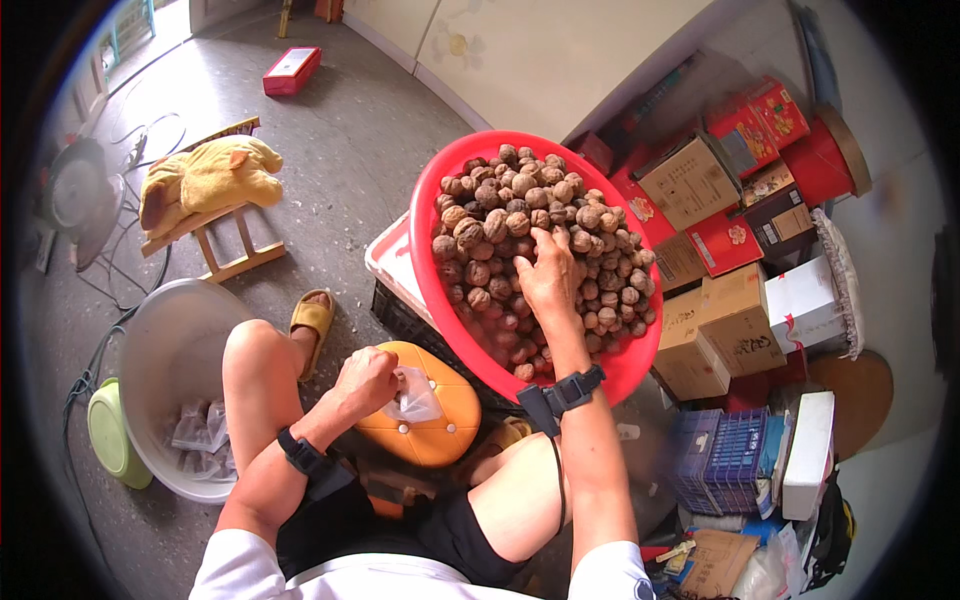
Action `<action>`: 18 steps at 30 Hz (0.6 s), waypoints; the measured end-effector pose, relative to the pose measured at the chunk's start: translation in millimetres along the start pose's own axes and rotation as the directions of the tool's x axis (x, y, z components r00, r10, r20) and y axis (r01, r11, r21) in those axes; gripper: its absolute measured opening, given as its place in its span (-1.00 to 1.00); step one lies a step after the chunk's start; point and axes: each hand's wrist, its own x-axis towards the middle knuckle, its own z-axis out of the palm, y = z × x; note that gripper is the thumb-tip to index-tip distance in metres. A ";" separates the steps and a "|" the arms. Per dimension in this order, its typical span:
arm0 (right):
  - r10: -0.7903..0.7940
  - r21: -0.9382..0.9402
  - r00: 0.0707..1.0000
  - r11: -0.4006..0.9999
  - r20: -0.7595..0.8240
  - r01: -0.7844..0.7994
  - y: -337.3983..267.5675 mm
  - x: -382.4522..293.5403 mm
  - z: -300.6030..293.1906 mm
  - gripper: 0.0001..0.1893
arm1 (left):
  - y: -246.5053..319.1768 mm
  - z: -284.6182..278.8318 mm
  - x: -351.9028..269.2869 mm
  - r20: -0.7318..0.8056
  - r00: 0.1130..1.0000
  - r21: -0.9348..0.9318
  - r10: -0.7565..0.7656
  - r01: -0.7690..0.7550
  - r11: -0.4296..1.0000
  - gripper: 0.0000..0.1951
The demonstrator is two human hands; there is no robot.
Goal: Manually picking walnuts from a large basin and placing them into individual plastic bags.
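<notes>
A large red plastic basin (626, 379) heaped with walnuts (517, 202) stands before me, resting over a white box lid (394, 259) and a black crate. My right hand (551, 274) reaches into the heap, its fingertips among the nuts; whether it grips one cannot be told. My left hand (369, 379) pinches the top of a small clear plastic bag (418, 396) above an orange cushioned stool (450, 367). The bag's contents are mostly hidden. To the left, a grey-white tub (165, 337) holds several clear bags with dark contents (202, 435).
Left of me are a green basin (112, 435), a wooden chair (244, 259) bearing a yellow plush toy (225, 180), a fan (79, 187) and cables. Cardboard boxes (735, 322), red gift boxes (724, 244) and a blue plastic crate (720, 457) crowd the right side.
</notes>
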 end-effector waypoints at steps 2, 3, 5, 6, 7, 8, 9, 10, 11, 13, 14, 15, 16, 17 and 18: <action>-0.008 -0.052 1.000 0.999 0.000 0.008 -1.7 1.5 2.7 -0.55 | -3.3 2.3 -0.6 -0.003 1.000 0.006 -0.005 0.005 1.000 -0.86; -0.013 -0.108 1.000 0.994 -0.003 0.013 -1.0 2.3 2.5 -0.55 | -3.4 2.3 0.0 -0.005 1.000 0.011 -0.004 0.004 1.000 -0.86; -0.078 -0.119 0.994 0.990 -0.080 0.068 9.1 0.4 4.9 -0.54 | -0.3 0.3 1.2 0.003 1.000 0.013 -0.008 0.008 1.000 -0.86; 0.006 0.096 0.999 0.995 -0.041 -0.002 14.4 -1.2 5.1 -0.52 | 1.2 0.0 1.0 0.016 1.000 0.014 -0.015 0.015 1.000 -0.87; 0.084 0.299 0.996 0.951 0.012 -0.083 23.5 -3.4 3.4 -0.50 | 3.2 0.3 1.3 0.017 1.000 0.009 -0.007 0.007 1.000 -0.87; 0.075 0.385 0.997 0.919 0.029 -0.080 35.7 -5.6 2.6 -0.52 | 5.1 0.7 2.0 -0.004 1.000 -0.003 0.018 -0.018 1.000 -0.87; 0.074 0.385 0.997 0.919 0.033 -0.081 29.3 -9.4 -3.3 -0.52 | 3.7 0.0 0.5 -0.026 0.999 -0.010 0.029 -0.029 1.000 -0.87; 0.161 0.678 0.963 0.685 0.218 -0.268 14.6 -16.1 -15.2 -0.54 | 1.6 -0.8 -1.4 -0.025 0.999 -0.012 0.022 -0.022 1.000 -0.87; 0.170 0.829 0.894 0.337 0.414 -0.447 4.9 -23.0 -22.6 -0.56 | -0.3 -1.7 -2.4 0.001 1.000 0.012 -0.002 0.002 1.000 -0.86; 0.090 0.868 0.876 0.117 0.474 -0.482 2.3 -38.4 -34.3 -0.54 | 2.5 -2.4 -0.6 0.033 0.999 0.030 -0.009 0.008 1.000 -0.83; 0.057 0.865 0.865 0.034 0.498 -0.500 0.1 -44.9 -40.3 -0.53 | 3.7 -2.9 -0.1 0.046 0.999 0.038 -0.021 0.019 0.999 -0.83; 0.022 0.855 0.855 -0.049 0.518 -0.517 -1.9 -51.0 -45.9 -0.52 | 4.7 -3.2 0.4 0.059 0.998 0.046 -0.033 0.031 0.998 -0.83; 0.028 0.855 0.855 -0.049 0.518 -0.516 -4.3 -57.3 -50.5 -0.52 | 4.1 -3.1 0.0 0.049 0.999 0.050 -0.019 0.016 0.999 -0.83; -0.010 0.843 0.851 -0.131 0.524 -0.521 -6.9 -63.7 -54.3 -0.51 | 3.0 -1.3 -1.0 0.053 0.998 0.049 -0.017 0.014 0.999 -0.83; -0.050 0.825 0.849 -0.213 0.526 -0.524 -9.1 -68.9 -57.8 -0.50 | 1.0 1.5 -1.2 0.007 1.000 0.043 0.011 -0.011 0.999 -0.86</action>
